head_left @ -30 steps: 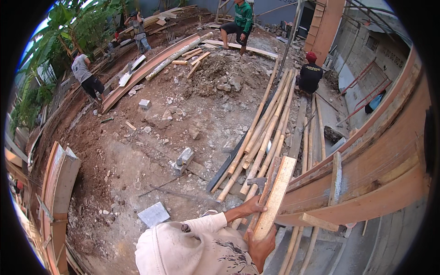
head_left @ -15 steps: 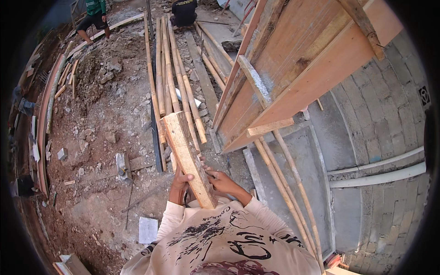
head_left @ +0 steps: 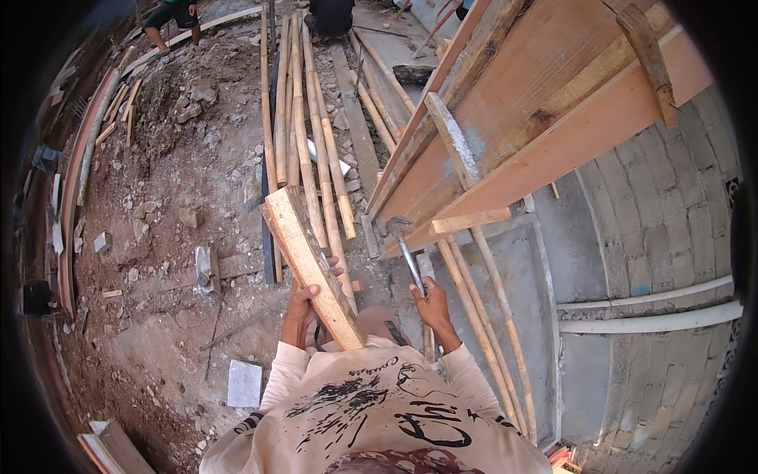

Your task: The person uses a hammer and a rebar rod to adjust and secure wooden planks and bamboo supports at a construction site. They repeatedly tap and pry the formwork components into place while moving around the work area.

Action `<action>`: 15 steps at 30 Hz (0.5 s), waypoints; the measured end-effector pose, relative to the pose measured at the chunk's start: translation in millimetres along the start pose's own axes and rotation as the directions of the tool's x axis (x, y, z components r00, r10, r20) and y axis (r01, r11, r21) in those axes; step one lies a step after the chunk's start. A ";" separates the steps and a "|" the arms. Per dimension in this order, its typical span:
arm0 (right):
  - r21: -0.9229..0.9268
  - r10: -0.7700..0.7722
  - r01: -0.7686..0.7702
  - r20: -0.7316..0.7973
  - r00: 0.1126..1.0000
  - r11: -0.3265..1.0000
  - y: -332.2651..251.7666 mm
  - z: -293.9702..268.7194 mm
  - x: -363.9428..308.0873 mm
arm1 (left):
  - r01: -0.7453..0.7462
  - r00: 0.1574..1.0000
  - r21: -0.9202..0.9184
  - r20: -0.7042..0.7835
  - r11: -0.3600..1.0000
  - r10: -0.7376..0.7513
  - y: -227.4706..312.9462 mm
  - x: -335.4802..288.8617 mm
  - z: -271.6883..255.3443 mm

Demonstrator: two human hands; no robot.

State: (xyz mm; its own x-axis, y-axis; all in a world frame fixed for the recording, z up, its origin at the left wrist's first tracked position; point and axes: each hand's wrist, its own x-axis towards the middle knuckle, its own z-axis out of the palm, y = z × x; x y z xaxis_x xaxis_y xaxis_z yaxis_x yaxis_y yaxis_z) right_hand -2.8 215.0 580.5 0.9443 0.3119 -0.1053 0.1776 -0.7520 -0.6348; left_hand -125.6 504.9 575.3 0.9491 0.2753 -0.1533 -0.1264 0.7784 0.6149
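My left hand (head_left: 305, 299) is closed around a thick wooden beam (head_left: 308, 265), thumb on its near face and fingertips showing past its far side. The beam slants up and away from my chest, its lower end close to my shirt. In my right hand (head_left: 432, 304) is a claw hammer (head_left: 409, 251), gripped by the handle with the head up. That hammer head is beside the lower corner of a large plywood formwork panel (head_left: 545, 146); whether they touch I cannot tell.
Long bamboo poles (head_left: 300, 118) lie ahead, and more poles (head_left: 493, 332) rest on the right over a grey concrete slab (head_left: 537, 268). Rubble and dirt (head_left: 158, 221) cover the left. A white block (head_left: 245, 383) lies near my left side. Two people (head_left: 170, 16) are at the far end.
My right hand has moved away from the beam to the right, and the hammer now shows clearly in it. The beam has tilted slightly left in my left hand.
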 end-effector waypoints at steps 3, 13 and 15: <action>-0.118 0.010 -0.006 0.038 0.999 0.993 18.3 -29.4 16.5 | -0.022 0.996 0.043 -0.086 0.999 0.026 8.1 -5.1 -22.8; -0.668 0.014 0.276 0.394 0.919 0.691 -49.5 -153.8 165.4 | -0.035 0.941 0.194 -0.325 0.980 0.097 13.3 -32.8 -90.7; -0.661 0.036 0.386 0.529 0.848 0.643 -72.9 -144.2 201.0 | -0.061 0.915 0.209 -0.380 0.976 0.139 13.8 -50.9 -111.6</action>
State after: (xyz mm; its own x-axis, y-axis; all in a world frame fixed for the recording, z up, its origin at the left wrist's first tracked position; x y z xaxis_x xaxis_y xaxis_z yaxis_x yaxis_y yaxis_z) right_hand 214.0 248.8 716.0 0.6599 0.5450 -0.5172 0.6619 -0.7474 0.0571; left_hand -207.9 564.6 505.3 0.7410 0.5739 -0.3487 -0.1209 0.6248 0.7714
